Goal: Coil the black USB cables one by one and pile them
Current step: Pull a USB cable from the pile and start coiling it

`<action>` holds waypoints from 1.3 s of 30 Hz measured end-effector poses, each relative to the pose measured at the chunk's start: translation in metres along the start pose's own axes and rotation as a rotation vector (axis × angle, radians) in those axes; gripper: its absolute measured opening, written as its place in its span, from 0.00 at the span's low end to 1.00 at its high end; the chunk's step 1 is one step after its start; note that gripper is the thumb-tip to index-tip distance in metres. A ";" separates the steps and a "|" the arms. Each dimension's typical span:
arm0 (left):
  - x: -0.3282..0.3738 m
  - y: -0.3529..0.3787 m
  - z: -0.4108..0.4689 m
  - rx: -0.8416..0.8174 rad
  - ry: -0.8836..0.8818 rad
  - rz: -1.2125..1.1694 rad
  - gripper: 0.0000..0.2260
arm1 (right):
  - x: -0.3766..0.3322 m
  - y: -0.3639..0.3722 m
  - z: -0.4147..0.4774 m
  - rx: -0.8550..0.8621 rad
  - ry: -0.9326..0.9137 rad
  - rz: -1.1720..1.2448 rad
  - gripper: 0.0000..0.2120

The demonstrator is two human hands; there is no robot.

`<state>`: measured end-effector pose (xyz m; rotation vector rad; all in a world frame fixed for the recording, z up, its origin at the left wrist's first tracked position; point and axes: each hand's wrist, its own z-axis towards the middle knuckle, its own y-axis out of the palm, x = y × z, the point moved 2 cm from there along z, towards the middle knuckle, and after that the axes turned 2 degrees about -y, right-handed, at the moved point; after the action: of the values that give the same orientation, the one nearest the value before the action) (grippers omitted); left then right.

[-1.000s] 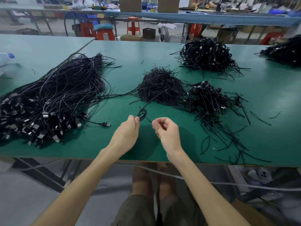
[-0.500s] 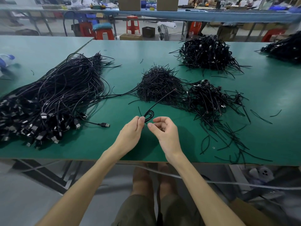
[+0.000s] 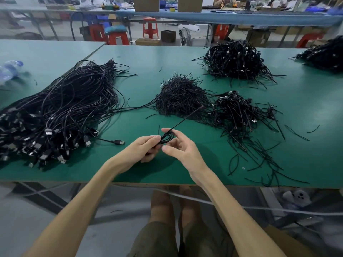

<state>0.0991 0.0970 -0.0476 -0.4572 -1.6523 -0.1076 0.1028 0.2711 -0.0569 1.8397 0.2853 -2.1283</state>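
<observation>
A plastic bottle (image 3: 8,70) lies at the far left of the green table (image 3: 148,58). Beside it spreads a big bundle of loose cables (image 3: 61,112), plugs toward the near edge, with one plug (image 3: 118,142) lying apart. In the middle, just above the near edge, the left hand (image 3: 143,150) pinches a small coiled cable (image 3: 167,137) between thumb and fingertips. The right hand (image 3: 182,148) curls around the coil, forefinger hooked over its loose end, which sticks up to the right; whether the thumb touches, I cannot tell. Behind sits a heap of short ties (image 3: 181,98), then a pile of coiled cables (image 3: 239,110), and two more piles (image 3: 235,60) farther back and right.
</observation>
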 end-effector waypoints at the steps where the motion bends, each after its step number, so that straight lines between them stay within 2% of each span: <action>1: 0.000 0.002 0.000 0.017 0.007 0.019 0.16 | -0.001 -0.001 0.000 -0.015 0.006 0.001 0.21; 8: 0.008 0.008 -0.008 -0.031 0.009 0.088 0.15 | -0.002 0.001 0.001 -0.071 -0.017 -0.057 0.24; 12: 0.008 0.007 -0.010 -0.037 0.029 0.082 0.15 | -0.002 0.001 0.000 -0.067 0.001 -0.039 0.20; 16: 0.004 0.009 -0.010 0.021 0.072 0.042 0.14 | -0.001 0.003 -0.001 -0.009 0.014 -0.114 0.19; 20: 0.001 0.010 -0.010 0.065 0.120 0.014 0.15 | 0.001 0.005 -0.002 0.058 -0.015 -0.280 0.12; 28: -0.001 0.014 -0.009 0.087 0.125 0.062 0.18 | 0.007 0.007 -0.004 0.208 -0.029 -0.353 0.04; 35: 0.000 0.017 -0.011 0.210 0.118 0.075 0.21 | 0.004 0.010 -0.009 0.197 -0.057 -0.466 0.02; 39: -0.003 0.018 -0.012 0.274 0.152 0.164 0.23 | 0.002 0.012 -0.010 0.211 -0.087 -0.511 0.04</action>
<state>0.1169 0.1090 -0.0526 -0.3636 -1.4484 0.2001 0.1164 0.2628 -0.0598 1.9370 0.5845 -2.6596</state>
